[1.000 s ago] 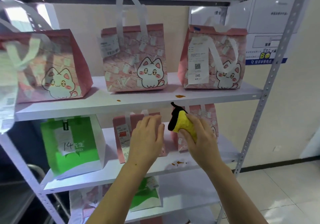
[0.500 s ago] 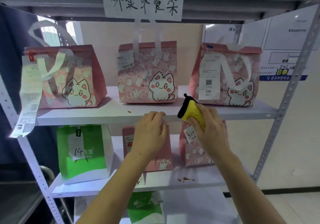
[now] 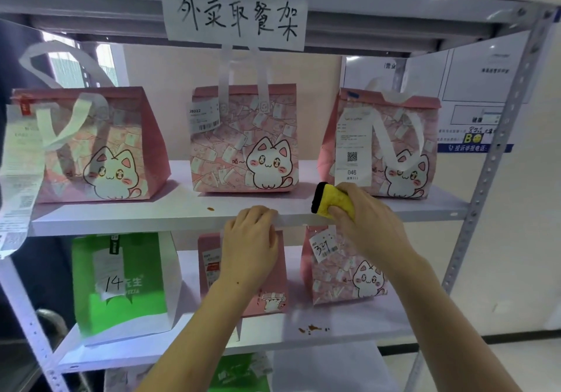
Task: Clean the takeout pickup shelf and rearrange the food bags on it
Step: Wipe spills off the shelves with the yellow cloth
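Head view, right hand (image 3: 368, 224) clenched round yellow cloth (image 3: 332, 202) on upper shelf (image 3: 151, 220), left hand (image 3: 250, 240) curled over shelf's front edge, gripped nothing, brown spot (image 3: 210, 209) nearby.

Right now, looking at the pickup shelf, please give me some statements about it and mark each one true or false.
1. The right hand holds a yellow cloth on the upper shelf board. True.
2. The left hand is lifting a green bag. False: it rests on the front edge of the upper shelf board; the green bag stands untouched on the lower board.
3. A brown spot remains on the upper shelf board. True.
4. The lower board is free of stains. False: brown stains lie near its front edge.
5. Three pink cat bags stand on the upper shelf board. True.
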Available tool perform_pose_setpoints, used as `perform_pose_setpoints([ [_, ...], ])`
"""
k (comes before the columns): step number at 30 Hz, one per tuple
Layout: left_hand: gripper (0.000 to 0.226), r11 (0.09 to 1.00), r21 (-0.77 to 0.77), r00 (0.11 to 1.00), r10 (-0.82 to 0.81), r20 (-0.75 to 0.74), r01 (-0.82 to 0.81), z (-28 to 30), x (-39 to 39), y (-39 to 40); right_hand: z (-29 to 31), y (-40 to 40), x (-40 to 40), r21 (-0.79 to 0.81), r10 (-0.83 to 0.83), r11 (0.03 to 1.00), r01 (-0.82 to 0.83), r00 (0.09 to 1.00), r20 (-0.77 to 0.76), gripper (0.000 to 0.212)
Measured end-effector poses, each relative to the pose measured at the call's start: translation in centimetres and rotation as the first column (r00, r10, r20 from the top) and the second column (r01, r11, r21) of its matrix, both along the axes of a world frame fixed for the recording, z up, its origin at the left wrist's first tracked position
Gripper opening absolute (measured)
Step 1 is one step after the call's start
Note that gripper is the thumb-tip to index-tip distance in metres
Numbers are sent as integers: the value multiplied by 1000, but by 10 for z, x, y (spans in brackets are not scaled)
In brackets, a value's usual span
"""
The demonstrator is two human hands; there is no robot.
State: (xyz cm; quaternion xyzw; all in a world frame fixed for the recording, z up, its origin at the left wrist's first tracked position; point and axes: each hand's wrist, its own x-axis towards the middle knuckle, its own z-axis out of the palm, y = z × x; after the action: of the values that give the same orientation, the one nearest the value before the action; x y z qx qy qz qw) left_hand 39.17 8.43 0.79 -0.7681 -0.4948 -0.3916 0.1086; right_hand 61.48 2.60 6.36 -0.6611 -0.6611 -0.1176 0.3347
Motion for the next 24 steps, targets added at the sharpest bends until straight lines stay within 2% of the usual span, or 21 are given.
perform_pose_setpoints([
  [4,31,1000,-7,1000,9,-12,-9,2,2,0,8,-4,-5,38,-89,996,86,994,71,39],
  [10,30,1000,5,999,30,-28,-29,1,4,1,8,24,-22,-37,-266,960,277,948,172,28],
  [14,30,1000,0,999,21,-32,-21,1,2,-1,2,28,-27,-86,-282,949,303,938,203,26],
  [20,32,1000,-20,999,17,-36,-18,1,1,-1,-3,25,-21,-208,-202,945,252,951,234,44],
  [24,35,1000,-18,1000,7,-27,-7,0,1,-3,-2,25,-23,-216,-195,946,241,957,214,42],
])
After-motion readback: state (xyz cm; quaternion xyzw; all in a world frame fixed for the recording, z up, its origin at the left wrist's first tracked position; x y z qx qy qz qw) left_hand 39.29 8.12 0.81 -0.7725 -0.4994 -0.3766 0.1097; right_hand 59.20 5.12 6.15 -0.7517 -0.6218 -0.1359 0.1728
